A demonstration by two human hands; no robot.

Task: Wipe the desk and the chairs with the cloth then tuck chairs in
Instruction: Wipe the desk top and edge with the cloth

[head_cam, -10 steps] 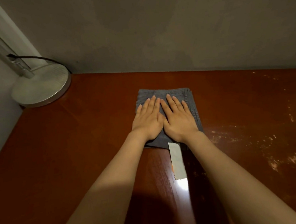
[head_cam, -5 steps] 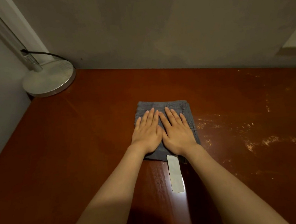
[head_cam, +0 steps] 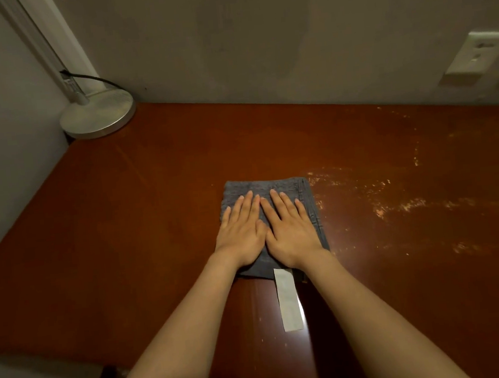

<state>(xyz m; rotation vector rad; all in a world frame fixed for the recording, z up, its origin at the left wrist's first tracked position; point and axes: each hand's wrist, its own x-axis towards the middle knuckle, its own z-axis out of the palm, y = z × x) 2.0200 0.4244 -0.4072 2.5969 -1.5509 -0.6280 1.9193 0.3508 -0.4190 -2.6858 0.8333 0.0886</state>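
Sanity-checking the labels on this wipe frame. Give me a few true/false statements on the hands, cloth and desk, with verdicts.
1. The left hand and right hand lie flat, side by side, on the grey cloth. True.
2. The round lamp base stands at the far right corner of the desk. False: it stands at the far left corner, by the wall.
3. A white tag sticks out from the cloth's near edge, between the forearms. True.
4. The pale scuff marks on the desk lie left of the cloth. False: they lie to its right.
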